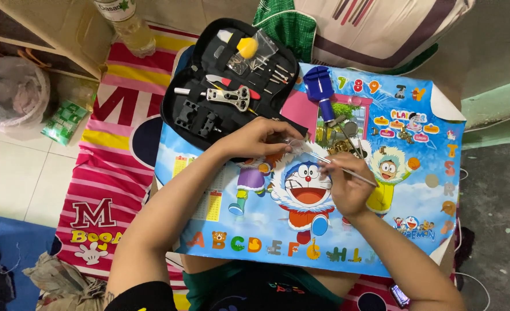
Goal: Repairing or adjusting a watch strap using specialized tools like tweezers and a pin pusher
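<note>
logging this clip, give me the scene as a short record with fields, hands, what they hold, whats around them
left hand: left hand pinches a small clear plastic bag
right hand: right hand holds thin tweezers, tips pointing at the bag
surface: colourful cartoon board across the person's lap
tool case: open black tool case at the board's upper left, small metal tools inside
nearby: blue tool and a gold watch beyond the hands
background: striped mat, plastic bottle
</note>
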